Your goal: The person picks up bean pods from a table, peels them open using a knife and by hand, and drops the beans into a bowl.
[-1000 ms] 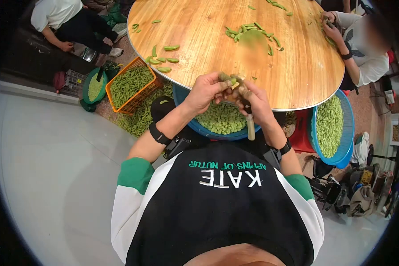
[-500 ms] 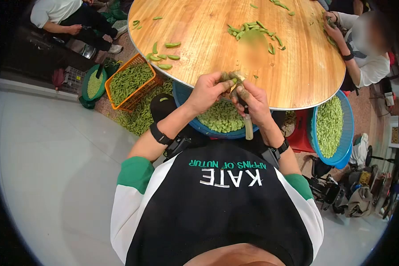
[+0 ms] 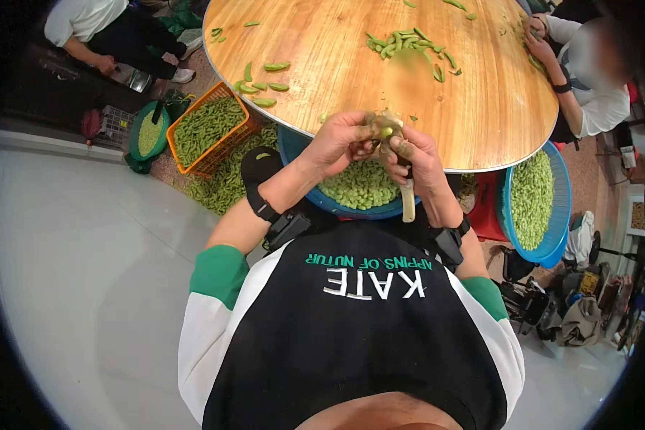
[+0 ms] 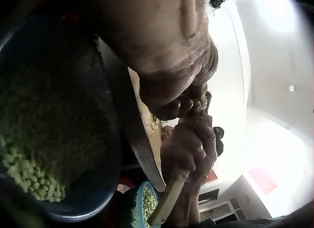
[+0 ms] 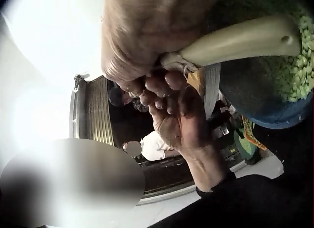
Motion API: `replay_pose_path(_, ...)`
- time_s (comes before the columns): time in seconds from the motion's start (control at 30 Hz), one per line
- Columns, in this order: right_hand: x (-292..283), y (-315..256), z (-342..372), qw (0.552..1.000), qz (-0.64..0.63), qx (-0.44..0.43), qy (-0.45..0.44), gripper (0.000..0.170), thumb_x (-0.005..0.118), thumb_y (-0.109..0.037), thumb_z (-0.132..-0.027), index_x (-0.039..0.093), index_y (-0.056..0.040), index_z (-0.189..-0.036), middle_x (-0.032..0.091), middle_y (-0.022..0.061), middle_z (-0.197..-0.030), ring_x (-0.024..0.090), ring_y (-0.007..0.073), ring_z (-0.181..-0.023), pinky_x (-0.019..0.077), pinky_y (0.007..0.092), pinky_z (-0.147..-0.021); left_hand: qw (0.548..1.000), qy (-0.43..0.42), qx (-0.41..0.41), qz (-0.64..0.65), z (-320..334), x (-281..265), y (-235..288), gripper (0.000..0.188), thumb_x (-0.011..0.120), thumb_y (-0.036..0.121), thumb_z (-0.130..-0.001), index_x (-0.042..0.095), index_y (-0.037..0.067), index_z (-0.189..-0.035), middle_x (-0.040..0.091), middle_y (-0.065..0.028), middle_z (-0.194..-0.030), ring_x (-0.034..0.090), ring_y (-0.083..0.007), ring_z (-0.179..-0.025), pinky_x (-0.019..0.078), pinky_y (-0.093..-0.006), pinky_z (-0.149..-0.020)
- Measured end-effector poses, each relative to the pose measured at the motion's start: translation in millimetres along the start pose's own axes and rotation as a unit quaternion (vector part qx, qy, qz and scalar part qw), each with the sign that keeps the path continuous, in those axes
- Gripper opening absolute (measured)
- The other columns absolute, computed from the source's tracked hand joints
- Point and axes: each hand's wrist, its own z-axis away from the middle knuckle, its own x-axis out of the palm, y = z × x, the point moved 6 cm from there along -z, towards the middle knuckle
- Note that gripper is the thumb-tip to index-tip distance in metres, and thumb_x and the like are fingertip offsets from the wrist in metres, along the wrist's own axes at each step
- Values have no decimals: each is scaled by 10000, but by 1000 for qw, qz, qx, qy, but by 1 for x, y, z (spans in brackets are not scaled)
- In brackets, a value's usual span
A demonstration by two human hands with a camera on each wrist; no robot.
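In the head view my left hand point(image 3: 340, 142) pinches a green pod point(image 3: 385, 132) at the table's near edge. Beside it my right hand point(image 3: 417, 159) grips a tool with a pale handle point(image 3: 408, 203), its fingers curled round it; the tool's working end is hidden in the hand. The right wrist view shows the handle point(image 5: 245, 40) sticking out of my right hand point(image 5: 152, 36), with the fingertips of both hands close together. Under the hands, a blue basin holds shelled green beans point(image 3: 362, 188).
Pods point(image 3: 405, 41) lie on the round wooden table point(image 3: 322, 43). An orange crate of pods point(image 3: 211, 132) stands at the left, a blue basket of beans point(image 3: 530, 201) at the right. Another person point(image 3: 588, 79) sits at the table's right; someone else point(image 3: 97, 25) is at the upper left.
My hands have shifted slightly, and the pale handle has swung a little to the right. The person at the upper left has lowered a hand. A green piece now shows beside my left hand.
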Motion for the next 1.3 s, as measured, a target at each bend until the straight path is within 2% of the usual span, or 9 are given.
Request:
replay_pose_path(0.43, -18, 4, -8, 978, 140, -95, 125, 169, 514, -125, -944, 547, -39, -1087, 595, 22, -754, 504, 45, -517, 362, 183, -413, 970, 31, 98, -221, -8, -4, 6, 97, 546, 82, -903, 610, 12, -881, 604, 4, -785, 548, -46, -710, 437, -196, -623)
replay_pose_path(0.53, -20, 0, -7, 976, 148, -91, 132, 153, 547, -117, -920, 560, -36, -1049, 595, 20, -751, 504, 52, -526, 365, 187, -439, 897, 29, 176, -405, 2, 8, 22, 108, 554, 74, -877, 623, 0, -915, 613, -9, -790, 561, -75, -732, 459, -229, -652)
replay_pose_path(0.73, -12, 8, 24, 897, 425, -122, 17, 174, 604, -119, -850, 568, -17, -986, 569, 85, -689, 555, 189, -573, 441, 310, -526, 636, 258, 337, -644, 68, -45, 117, 199, 545, 56, -787, 646, 19, -954, 635, -149, -874, 615, -287, -810, 492, -356, -739)
replay_pose_path(0.9, -3, 11, 33, 801, 583, -133, -1, 314, 594, -72, -769, 546, -9, -1073, 551, 244, -726, 571, 424, -691, 457, 446, -603, 243, 416, 205, -852, 98, -100, 145, 235, 566, 71, -760, 657, 55, -976, 605, -168, -933, 551, -336, -936, 443, -417, -847)
replay_pose_path(0.93, -5, 10, 32, 799, 589, -118, 7, 342, 590, -67, -755, 539, -8, -1089, 553, 255, -734, 575, 435, -712, 457, 459, -613, 240, 413, 210, -853, 92, -93, 150, 235, 566, 71, -760, 657, 55, -976, 605, -168, -933, 551, -336, -936, 443, -417, -847)
replay_pose_path(1.0, -6, 5, 26, 822, 557, -122, 10, 352, 558, -75, -794, 521, 3, -1136, 583, 194, -719, 601, 371, -661, 475, 434, -599, 435, 290, 306, -796, 67, -72, 150, 235, 562, 73, -776, 650, 31, -990, 624, -175, -917, 569, -349, -905, 456, -421, -830)
replay_pose_path(1.03, -6, -4, 23, 882, 456, -113, 37, 333, 519, -72, -824, 527, 5, -1147, 575, 113, -727, 548, 239, -602, 442, 342, -548, 553, 242, 297, -740, 46, -56, 145, 214, 558, 76, -795, 640, 8, -981, 636, -185, -899, 593, -352, -877, 475, -426, -793)
replay_pose_path(1.1, -15, -19, 11, 942, 313, -75, 93, 303, 439, -91, -898, 528, 10, -1170, 583, 36, -782, 467, 74, -526, 387, 213, -459, 627, 112, 339, -692, -2, -24, 126, 190, 551, 77, -811, 635, -5, -960, 636, -197, -913, 613, -358, -853, 489, -427, -767)
replay_pose_path(1.3, -59, -15, -11, 963, 116, -126, 208, 291, 443, -103, -944, 510, 13, -1202, 593, 75, -831, 490, 76, -522, 388, 213, -415, 591, 104, 197, -776, -139, 46, 67, 273, 592, 273, -832, 640, 11, -895, 647, -216, -894, 625, -384, -841, 500, -437, -733)
